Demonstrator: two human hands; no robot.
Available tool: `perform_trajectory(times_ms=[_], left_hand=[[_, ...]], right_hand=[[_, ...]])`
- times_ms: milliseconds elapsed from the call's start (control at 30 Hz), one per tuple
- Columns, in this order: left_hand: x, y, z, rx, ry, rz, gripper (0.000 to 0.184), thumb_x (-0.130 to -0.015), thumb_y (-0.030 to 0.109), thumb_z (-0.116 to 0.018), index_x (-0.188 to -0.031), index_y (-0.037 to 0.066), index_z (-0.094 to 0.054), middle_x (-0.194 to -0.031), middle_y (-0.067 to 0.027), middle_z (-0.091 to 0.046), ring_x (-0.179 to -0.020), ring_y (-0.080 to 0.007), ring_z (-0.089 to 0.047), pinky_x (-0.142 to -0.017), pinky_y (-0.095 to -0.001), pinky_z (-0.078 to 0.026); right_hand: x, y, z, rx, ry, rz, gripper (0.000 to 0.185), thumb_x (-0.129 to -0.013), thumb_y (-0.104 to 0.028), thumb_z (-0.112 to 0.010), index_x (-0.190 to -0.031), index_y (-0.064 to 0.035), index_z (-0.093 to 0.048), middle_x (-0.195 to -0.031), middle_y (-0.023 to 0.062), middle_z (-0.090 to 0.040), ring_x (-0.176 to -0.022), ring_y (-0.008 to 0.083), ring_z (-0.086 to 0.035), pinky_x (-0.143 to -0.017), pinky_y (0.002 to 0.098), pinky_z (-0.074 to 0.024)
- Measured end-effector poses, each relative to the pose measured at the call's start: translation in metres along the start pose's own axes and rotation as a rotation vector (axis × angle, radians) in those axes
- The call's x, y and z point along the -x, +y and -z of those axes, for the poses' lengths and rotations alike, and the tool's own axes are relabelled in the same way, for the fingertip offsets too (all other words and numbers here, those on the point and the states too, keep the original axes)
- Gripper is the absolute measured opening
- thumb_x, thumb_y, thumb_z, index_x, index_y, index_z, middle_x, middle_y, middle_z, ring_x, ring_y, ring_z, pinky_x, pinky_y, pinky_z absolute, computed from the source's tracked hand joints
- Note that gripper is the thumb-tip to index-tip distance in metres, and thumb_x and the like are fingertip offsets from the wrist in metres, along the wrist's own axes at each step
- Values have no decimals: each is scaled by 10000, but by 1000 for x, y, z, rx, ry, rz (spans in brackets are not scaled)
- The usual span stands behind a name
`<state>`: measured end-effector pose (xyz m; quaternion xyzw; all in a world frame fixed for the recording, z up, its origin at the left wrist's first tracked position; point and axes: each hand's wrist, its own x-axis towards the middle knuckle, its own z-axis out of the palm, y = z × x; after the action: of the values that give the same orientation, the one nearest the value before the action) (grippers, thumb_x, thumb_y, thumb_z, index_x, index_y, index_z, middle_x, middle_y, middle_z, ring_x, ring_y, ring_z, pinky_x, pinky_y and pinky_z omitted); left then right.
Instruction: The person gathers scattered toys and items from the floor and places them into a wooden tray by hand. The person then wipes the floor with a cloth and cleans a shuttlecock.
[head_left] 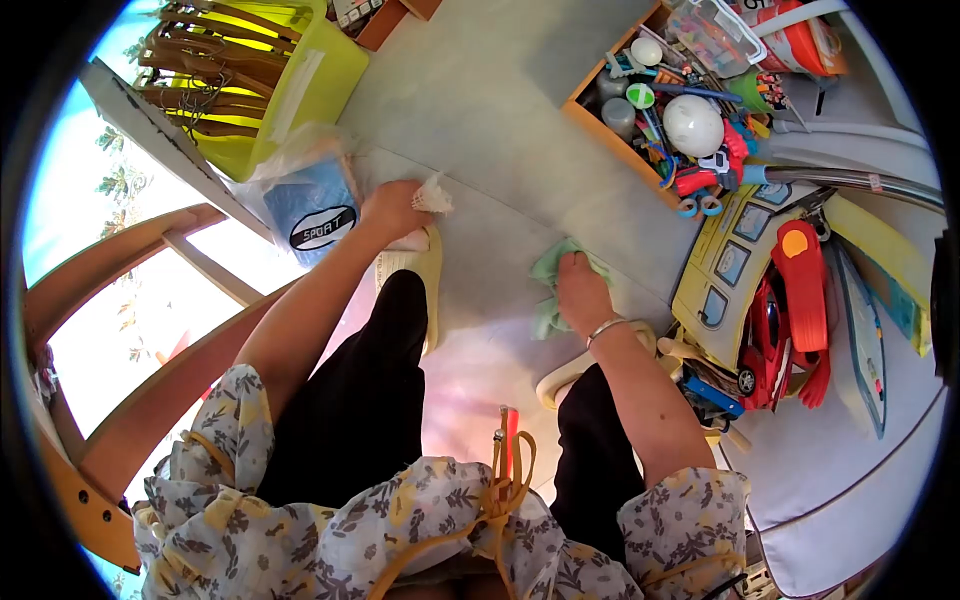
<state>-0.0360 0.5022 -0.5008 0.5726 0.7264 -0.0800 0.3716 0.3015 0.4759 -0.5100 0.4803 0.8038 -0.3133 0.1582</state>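
Observation:
My left hand [392, 212] is closed round a small crumpled white mesh-like piece [432, 196], which sticks out on its right side. Just left of that hand lies a clear plastic bag with a blue "SPORT" packet [312, 205]. My right hand [583, 290] presses on a light green cloth [549, 318] against the grey floor [480, 260], with its fingers bent over the cloth. Part of the cloth shows above and to the left of the fingers.
A yellow-green bin [318, 90] of wooden hangers stands at upper left. At upper right is a wooden box [622, 148] of toys. A yellow bus-shaped box [722, 270] with a red toy car [765, 330] sits at right. Slippers [432, 290] are on my feet.

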Motion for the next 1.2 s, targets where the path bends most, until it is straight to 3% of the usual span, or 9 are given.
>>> perform_trajectory(times_ms=[233,333,433,533,600,733,900,1133,1200], left_hand=[[17,47,-4,-332,68,-25,289,-686,290,-752,-914,140,-659,-960,-158,-619,-966,-357,-594,-816,-457,-496],[24,60,-4,-327,140,-73,143,-723,159,-681,-860,123,-657,-868,-97,-670,-958,-284,-607,-858,-423,-450],[17,57,-7,-369,111,-67,153,-707,148,-686,-855,127,-657,-857,-99,-664,-951,-285,-604,-861,-412,-446],[12,64,-3,-318,102,-36,169,-706,157,-678,-866,104,-658,-854,-121,-669,-932,-306,-620,-831,-426,-477],[0,80,5,35,38,-19,221,-707,177,-664,-896,63,-657,-874,-156,-676,-881,-340,-639,-779,-438,-506],[-17,165,42,453,50,-244,313,-703,235,-682,-937,30,-647,-889,-192,-672,-824,-364,-646,-722,-418,-508],[-50,231,51,833,72,-397,357,-737,271,-729,-998,34,-671,-911,-141,-698,-849,-266,-670,-755,-360,-500],[-34,160,38,954,153,-207,332,-767,248,-750,-1011,34,-680,-892,-46,-695,-820,-128,-623,-737,-296,-485],[-25,123,29,1006,164,-36,268,-797,171,-745,-994,-2,-687,-941,-21,-673,-838,-98,-597,-744,-264,-466]], right_hand=[[-1,-1,-9,23,10,0,234,-778,-15,-567,-1001,26,-509,-972,219,-556,-809,347,-663,-669,387,-575],[0,-4,2,-9,30,-46,203,-807,-27,-526,-1003,28,-515,-974,228,-561,-809,348,-666,-660,392,-575],[0,-6,2,-18,16,-37,369,-672,-14,-674,-987,28,-488,-979,215,-548,-758,336,-658,-626,381,-562],[2,-6,5,1,-24,-53,210,-782,-14,-559,-980,35,-510,-953,209,-552,-780,348,-669,-645,395,-576],[6,-6,6,-10,48,26,215,-773,-10,-573,-972,38,-508,-942,207,-546,-760,337,-671,-635,390,-578],[3,-4,1,-20,54,2,218,-770,-12,-578,-971,37,-511,-942,204,-548,-742,315,-670,-633,372,-580],[5,-4,2,14,60,39,211,-765,-14,-577,-966,34,-530,-940,198,-551,-747,296,-662,-640,365,-577],[14,3,-15,-71,86,27,213,-760,-32,-594,-961,15,-537,-956,184,-553,-812,297,-647,-677,358,-564],[14,7,-25,-287,256,13,266,-755,-36,-647,-984,-30,-511,-983,183,-533,-769,367,-622,-662,433,-535]])
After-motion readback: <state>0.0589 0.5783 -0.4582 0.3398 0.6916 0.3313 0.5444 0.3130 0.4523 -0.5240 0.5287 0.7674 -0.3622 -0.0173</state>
